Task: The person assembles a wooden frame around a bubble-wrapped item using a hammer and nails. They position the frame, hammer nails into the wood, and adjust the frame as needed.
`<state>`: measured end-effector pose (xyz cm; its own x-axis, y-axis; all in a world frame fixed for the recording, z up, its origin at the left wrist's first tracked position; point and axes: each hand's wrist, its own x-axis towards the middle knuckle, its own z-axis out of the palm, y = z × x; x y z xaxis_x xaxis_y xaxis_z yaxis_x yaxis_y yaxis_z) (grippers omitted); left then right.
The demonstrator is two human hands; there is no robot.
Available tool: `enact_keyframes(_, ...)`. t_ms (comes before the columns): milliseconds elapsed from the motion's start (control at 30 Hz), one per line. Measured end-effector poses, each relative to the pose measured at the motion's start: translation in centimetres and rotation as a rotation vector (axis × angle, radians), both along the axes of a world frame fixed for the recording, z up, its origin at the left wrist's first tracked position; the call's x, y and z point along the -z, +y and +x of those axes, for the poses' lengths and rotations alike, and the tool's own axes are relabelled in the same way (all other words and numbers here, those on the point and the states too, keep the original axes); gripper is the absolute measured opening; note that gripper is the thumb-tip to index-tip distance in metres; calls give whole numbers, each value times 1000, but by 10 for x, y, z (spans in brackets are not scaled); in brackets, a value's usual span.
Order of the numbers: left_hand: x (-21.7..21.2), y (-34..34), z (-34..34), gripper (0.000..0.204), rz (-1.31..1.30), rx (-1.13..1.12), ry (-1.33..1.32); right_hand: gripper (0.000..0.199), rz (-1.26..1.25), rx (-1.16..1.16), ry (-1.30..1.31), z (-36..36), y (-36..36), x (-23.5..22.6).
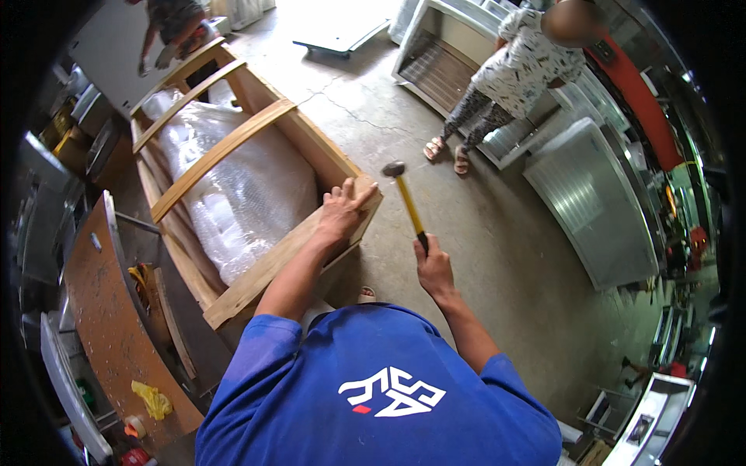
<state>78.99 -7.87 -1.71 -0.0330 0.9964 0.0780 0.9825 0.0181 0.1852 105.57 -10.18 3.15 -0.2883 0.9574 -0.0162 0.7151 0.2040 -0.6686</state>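
Observation:
My right hand is closed round the black lower grip of a hammer with a yellow handle. Its metal head points up and away from me, apart from the wood. My left hand grips the right end of a wooden plank lying across the near end of a long wooden crate. The fingers reach over the plank by the crate's corner; whether they also pinch something small I cannot make out. Inside the crate lies a large bulky thing in clear bubble wrap, under crosswise wooden slats.
A person in a patterned shirt stands at far right beside a metal cabinet. Another person is beyond the crate. A brown board with a yellow plastic bag is at left. A flat trolley stands far ahead.

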Motion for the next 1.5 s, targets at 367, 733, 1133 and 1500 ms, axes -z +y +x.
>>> enact_keyframes(367,-12,-8,2,66,15,-6,-23,36,104,-25,83,0,-7,-11)
enact_keyframes(733,11,-8,-4,67,104,23,-22,31,327,-58,182,-14,18,-54)
enact_keyframes(1133,-15,4,-1,69,-162,-12,-120,39,-109,-96,-50,13,21,-24)
enact_keyframes(1500,-21,1,2,64,-117,-9,-125,38,-113,-67,-43,9,15,-21)
